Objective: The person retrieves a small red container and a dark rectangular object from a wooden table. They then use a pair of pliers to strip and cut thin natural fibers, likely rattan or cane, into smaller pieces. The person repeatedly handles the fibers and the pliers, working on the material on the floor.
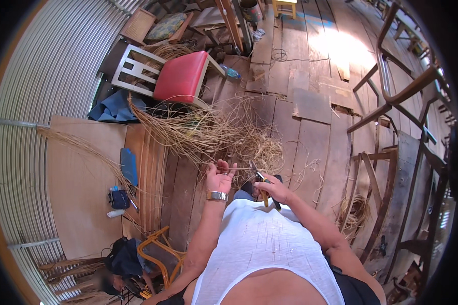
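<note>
My left hand [219,179] is turned palm up with its fingers curled, and a thin rattan strand [241,168] runs across them. The strand reaches the jaws of the cutting pliers [259,176]. Around the yellow and black handles of these pliers my right hand [273,189] is closed, just above my lap. A tangled heap of pale rattan strands [259,150] lies on the floor past both hands. From it a long loose bundle [175,129] spreads away to the left.
A chair with a red seat [180,76] lies beyond the bundle. Bare chair frames [392,101] stand at right, near a rattan coil [356,211]. On the left are a plywood board [81,178] and a blue pouch [118,199]. Another person [124,259] sits at lower left beside an orange frame [160,249].
</note>
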The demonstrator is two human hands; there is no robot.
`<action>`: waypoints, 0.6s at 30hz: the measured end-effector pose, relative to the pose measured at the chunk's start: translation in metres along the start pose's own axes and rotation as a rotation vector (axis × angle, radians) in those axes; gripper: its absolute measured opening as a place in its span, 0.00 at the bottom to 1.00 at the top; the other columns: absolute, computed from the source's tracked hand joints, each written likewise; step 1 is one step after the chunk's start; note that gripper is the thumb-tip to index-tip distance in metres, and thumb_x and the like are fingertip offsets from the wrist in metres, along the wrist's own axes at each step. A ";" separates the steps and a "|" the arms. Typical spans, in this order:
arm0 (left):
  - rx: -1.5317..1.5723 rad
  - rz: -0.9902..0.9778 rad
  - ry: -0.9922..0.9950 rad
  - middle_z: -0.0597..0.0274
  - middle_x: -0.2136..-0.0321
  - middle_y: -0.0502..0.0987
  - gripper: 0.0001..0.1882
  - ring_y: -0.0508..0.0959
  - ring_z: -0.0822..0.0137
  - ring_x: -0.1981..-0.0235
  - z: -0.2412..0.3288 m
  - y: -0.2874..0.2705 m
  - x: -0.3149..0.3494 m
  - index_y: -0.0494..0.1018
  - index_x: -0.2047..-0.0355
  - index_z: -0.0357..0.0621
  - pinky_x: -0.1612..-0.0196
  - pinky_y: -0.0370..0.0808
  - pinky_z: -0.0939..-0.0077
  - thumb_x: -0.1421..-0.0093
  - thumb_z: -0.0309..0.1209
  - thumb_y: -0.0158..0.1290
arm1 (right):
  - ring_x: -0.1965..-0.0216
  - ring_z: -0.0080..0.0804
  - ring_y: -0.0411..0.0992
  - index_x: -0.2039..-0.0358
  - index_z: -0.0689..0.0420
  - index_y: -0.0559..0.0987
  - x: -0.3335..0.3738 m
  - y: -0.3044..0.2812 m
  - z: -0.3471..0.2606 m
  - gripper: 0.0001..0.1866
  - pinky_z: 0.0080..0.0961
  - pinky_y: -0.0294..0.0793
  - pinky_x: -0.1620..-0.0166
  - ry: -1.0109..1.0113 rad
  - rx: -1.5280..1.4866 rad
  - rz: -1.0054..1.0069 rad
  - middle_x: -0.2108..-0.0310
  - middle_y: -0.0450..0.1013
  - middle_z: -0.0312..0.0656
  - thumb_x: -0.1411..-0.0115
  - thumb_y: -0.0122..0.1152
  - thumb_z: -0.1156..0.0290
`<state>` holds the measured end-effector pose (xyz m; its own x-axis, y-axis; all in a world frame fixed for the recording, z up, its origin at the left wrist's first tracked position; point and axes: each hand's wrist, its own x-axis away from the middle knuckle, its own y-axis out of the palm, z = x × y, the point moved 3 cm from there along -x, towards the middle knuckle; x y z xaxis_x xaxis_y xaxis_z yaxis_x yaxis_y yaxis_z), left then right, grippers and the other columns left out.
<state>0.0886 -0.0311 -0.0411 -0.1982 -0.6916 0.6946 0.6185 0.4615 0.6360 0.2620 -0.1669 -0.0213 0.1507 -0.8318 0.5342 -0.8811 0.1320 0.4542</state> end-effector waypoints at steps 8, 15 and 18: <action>-0.450 -0.080 -0.016 0.62 0.62 0.77 0.06 0.77 0.67 0.64 0.016 -0.027 -0.039 0.70 0.60 0.54 0.53 0.75 0.51 0.33 0.38 0.51 | 0.69 0.29 0.71 0.58 0.59 0.73 0.013 -0.018 0.021 0.17 0.27 0.72 0.65 -0.059 0.034 0.198 0.71 0.71 0.40 0.42 0.60 0.62; -1.763 -0.203 0.027 0.51 0.57 0.79 0.33 0.80 0.65 0.63 0.003 -0.129 -0.152 0.65 0.42 0.34 0.58 0.76 0.71 0.41 0.44 0.57 | 0.52 0.59 0.73 0.53 0.64 0.78 0.114 -0.129 0.165 0.29 0.44 0.72 0.47 0.608 0.543 1.038 0.59 0.76 0.61 0.52 0.57 0.57; -1.651 -0.436 -0.278 0.59 0.60 0.77 0.34 0.79 0.69 0.68 -0.042 -0.095 -0.112 0.59 0.39 0.37 0.63 0.76 0.76 0.40 0.39 0.58 | 0.63 0.42 0.78 0.65 0.62 0.80 0.181 -0.103 0.230 0.17 0.34 0.77 0.59 0.631 0.361 1.059 0.68 0.78 0.47 0.48 0.60 0.61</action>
<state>0.0844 -0.0207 -0.1933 -0.5540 -0.4102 0.7244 0.5171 -0.8515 -0.0867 0.2774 -0.4549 -0.1352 -0.5964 -0.0004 0.8027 -0.7568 0.3335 -0.5622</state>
